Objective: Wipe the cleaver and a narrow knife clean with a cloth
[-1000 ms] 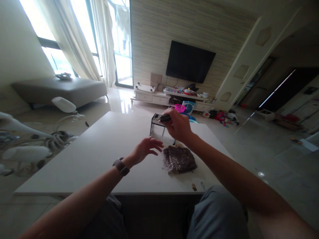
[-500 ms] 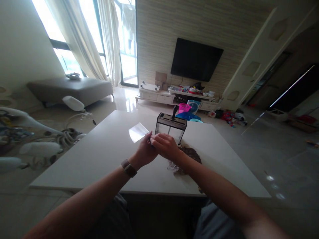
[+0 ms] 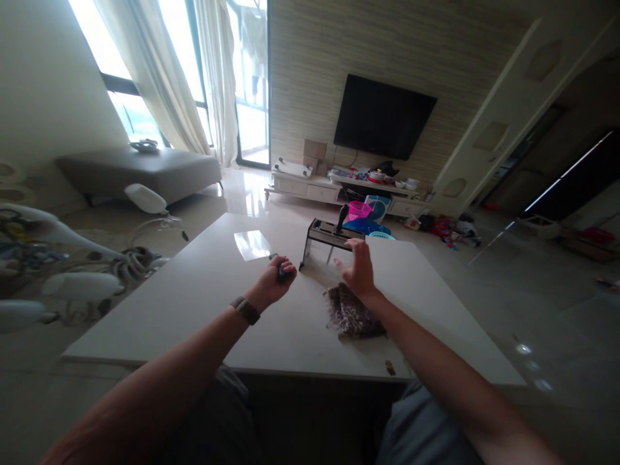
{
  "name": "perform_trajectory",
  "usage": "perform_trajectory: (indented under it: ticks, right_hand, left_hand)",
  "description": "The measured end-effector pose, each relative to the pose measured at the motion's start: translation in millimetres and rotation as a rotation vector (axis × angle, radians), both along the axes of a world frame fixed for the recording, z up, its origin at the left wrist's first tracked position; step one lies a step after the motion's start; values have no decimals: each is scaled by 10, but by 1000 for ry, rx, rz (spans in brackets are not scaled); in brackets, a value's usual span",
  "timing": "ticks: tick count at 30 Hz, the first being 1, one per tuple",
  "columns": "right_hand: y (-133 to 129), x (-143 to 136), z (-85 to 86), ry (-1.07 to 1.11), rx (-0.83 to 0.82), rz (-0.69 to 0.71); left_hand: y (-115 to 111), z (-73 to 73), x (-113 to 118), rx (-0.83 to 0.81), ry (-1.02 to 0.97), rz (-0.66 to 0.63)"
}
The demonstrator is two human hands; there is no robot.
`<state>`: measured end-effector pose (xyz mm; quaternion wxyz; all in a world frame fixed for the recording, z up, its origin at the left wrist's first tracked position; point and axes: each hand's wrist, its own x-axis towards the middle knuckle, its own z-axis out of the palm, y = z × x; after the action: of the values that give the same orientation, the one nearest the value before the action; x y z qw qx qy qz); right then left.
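My left hand (image 3: 278,279) is closed round the black handle of a cleaver (image 3: 252,245), whose broad shiny blade points away to the left above the white table (image 3: 203,303). Fingers apart and holding nothing, my right hand (image 3: 359,270) is in front of the right end of a knife block (image 3: 314,231). The block has a dark slotted top and see-through sides, and one black knife handle (image 3: 341,219) sticks up from it. Below my right hand lies a crumpled brown shaggy cloth (image 3: 349,313), partly covered by my forearm.
A small brown object (image 3: 390,367) lies near the table's front edge. Beyond the table are a pink basket (image 3: 359,210), a blue item (image 3: 365,226) and a low white cabinet (image 3: 320,192). White lamp shades (image 3: 80,285) stand at the left.
My hands have come apart. The right one has let go near the cleaver's handle, moved right towards the knife block and opened. The cleaver has shifted slightly left and turned in my left hand.
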<state>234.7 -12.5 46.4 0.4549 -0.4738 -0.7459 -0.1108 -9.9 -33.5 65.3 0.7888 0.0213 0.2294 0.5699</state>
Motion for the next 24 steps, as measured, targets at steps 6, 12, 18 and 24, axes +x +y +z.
perform_trajectory:
  ticks: [6, 12, 18, 24]
  right_hand:
    - [576, 763, -298, 511, -582, -200]
    - [827, 834, -420, 759, -745, 103]
    - [1049, 865, -530, 628, -760, 67]
    - [1282, 712, -573, 353, -655, -86]
  left_hand:
    - [-36, 20, -38, -6, -55, -120]
    - [-44, 29, -42, -9, -32, -150]
    - [-38, 61, -62, -21, -102, -178]
    - [-35, 59, -40, -7, -54, -215]
